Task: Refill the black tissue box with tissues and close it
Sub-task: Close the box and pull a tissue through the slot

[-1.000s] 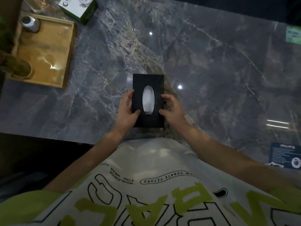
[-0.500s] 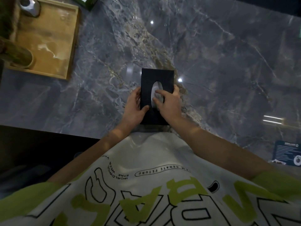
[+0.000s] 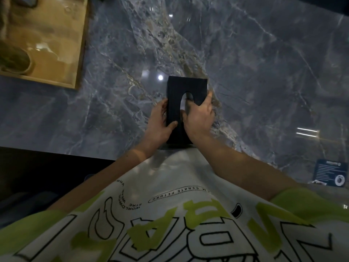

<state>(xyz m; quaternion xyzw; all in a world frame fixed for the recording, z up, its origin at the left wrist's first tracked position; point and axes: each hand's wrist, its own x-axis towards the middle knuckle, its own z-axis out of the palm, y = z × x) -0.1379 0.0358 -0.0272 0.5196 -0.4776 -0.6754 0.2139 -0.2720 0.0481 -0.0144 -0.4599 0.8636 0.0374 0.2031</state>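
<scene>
Where the person's white shirt [image 3: 170, 214] with green lettering fills the bottom of the view, two bare forearms reach forward over the near edge of the grey marbled surface [image 3: 264, 72]. Just past that edge lies the black tissue box [image 3: 186, 86], flat, its long side running away from the person, with an oval opening in the top. The left hand [image 3: 160, 123] clasps the box's left side, fingers [image 3: 162, 108] curled along the wall and the thumb pressed on the top panel. The right hand [image 3: 200, 118] lies over the right half of the top, its forefinger and thumb reaching down into the oval opening, where a pale strip of tissue [image 3: 182, 103] shows; whether those fingertips pinch the tissue cannot be told, as they are hidden inside. To the right, near the surface's front edge, lies a dark blue printed card [image 3: 329, 173]. Farther off, at the far left, sits a wooden tray [image 3: 79, 53] holding a greenish round object, blurred.
</scene>
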